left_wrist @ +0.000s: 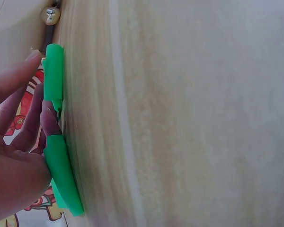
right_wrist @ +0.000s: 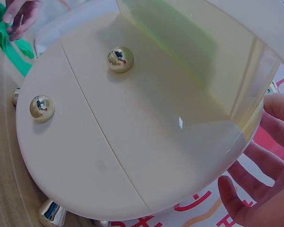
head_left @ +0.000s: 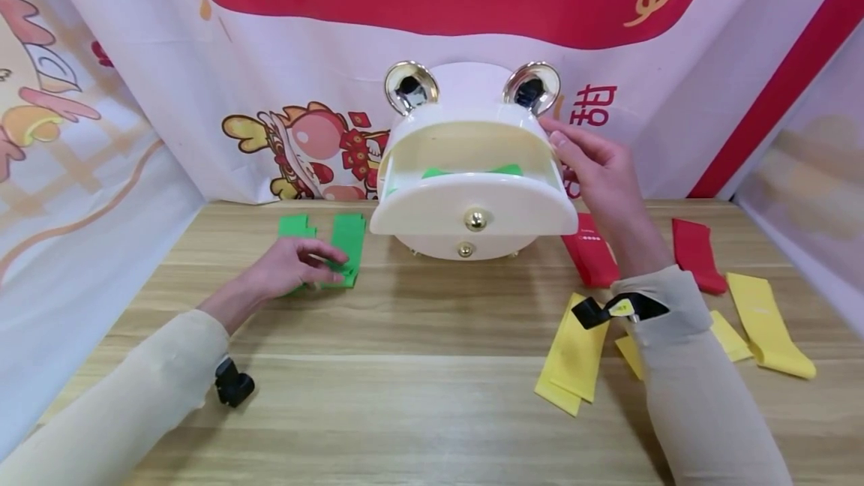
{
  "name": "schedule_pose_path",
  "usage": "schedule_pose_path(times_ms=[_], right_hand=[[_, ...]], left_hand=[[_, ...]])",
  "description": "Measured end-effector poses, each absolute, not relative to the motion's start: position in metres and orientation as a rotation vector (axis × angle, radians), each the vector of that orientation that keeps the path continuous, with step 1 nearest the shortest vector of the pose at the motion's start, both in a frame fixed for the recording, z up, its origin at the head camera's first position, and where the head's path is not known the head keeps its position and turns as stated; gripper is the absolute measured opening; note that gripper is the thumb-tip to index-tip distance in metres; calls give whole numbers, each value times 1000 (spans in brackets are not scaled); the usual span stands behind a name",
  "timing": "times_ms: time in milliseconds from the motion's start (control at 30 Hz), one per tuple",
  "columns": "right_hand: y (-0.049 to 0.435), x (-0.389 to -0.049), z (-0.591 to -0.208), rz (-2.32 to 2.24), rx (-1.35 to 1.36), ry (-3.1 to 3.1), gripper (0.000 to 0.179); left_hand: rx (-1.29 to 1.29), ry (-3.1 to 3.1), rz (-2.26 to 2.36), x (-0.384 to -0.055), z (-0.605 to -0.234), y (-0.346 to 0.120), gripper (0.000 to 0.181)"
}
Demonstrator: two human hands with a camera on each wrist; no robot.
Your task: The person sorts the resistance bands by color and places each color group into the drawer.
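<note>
1. Centrally, the white box (head_left: 472, 88) stands on the table (head_left: 405, 411), its upper drawer (head_left: 418, 208) open.
2. Right hand (head_left: 601, 171): relaxed, beside the box's side; contact unclear.
3. Left hand (head_left: 290, 268): loosely bent, unclenched, at the green strips (head_left: 349, 238).

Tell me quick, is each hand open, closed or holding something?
Left hand: looks open, at the green strips, no grip visible.
Right hand: looks open, beside the white box, no grip visible.

Bright light, soft shadow beneath the box (head_left: 432, 208). Knobs (right_wrist: 120, 59) glint; the table (left_wrist: 203, 118) blurs in the left wrist view.
</note>
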State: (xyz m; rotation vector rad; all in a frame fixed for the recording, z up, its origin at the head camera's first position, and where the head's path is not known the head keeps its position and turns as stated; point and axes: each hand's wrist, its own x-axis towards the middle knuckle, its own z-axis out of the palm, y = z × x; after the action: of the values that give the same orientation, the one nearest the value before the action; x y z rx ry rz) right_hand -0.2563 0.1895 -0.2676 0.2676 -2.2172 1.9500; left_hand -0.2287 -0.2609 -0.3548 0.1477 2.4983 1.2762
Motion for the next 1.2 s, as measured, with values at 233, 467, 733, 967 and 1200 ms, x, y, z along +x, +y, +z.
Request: schedule_pose_path(times_ms=[233, 467, 733, 967, 1200], right_hand=[[190, -257, -267, 1951, 263, -2218, 53], [190, -256, -266, 1950, 251, -2224, 56], [189, -255, -267, 1906, 248, -2257, 51], [189, -255, -267, 1896, 233, -2267, 51], [189, -255, -267, 1900, 235, -2261, 53]], left_hand=[[193, 2544, 1178, -230, -359, -262, 46], [220, 2613, 1086, -232, -359, -261, 41], [215, 2651, 1072, -231, -356, -259, 33], [151, 2695, 1152, -231, -338, -256, 31], [61, 2688, 1355, -230, -309, -253, 44]])
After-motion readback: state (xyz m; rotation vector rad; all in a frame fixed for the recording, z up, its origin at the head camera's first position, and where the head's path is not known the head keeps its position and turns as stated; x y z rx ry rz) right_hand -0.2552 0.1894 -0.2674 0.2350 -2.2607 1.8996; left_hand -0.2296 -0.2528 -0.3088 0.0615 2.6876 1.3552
